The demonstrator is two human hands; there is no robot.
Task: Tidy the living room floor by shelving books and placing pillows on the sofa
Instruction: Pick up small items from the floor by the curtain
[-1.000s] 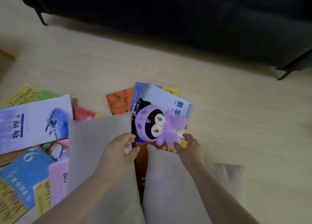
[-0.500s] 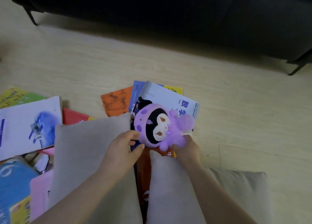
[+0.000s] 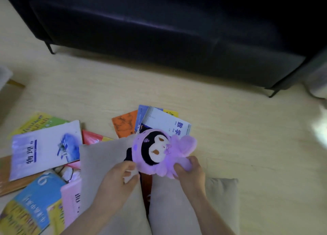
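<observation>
Sofa (image 3: 159, 39) along floor's (image 3: 247, 146) far edge. Books (image 3: 44, 149) spread L & centre. L pillow (image 3: 102, 156) overlaps books, R pillow (image 3: 168, 208) just beside; plush toy (image 3: 155, 151) over their far ends.

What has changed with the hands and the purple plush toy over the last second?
The right hand, which only touched the purple plush toy before, now grips its lower part and has lifted it off the books, toward the camera. The left hand still grips the edge of the left pillow. The right pillow, the books and the sofa stayed put.
</observation>
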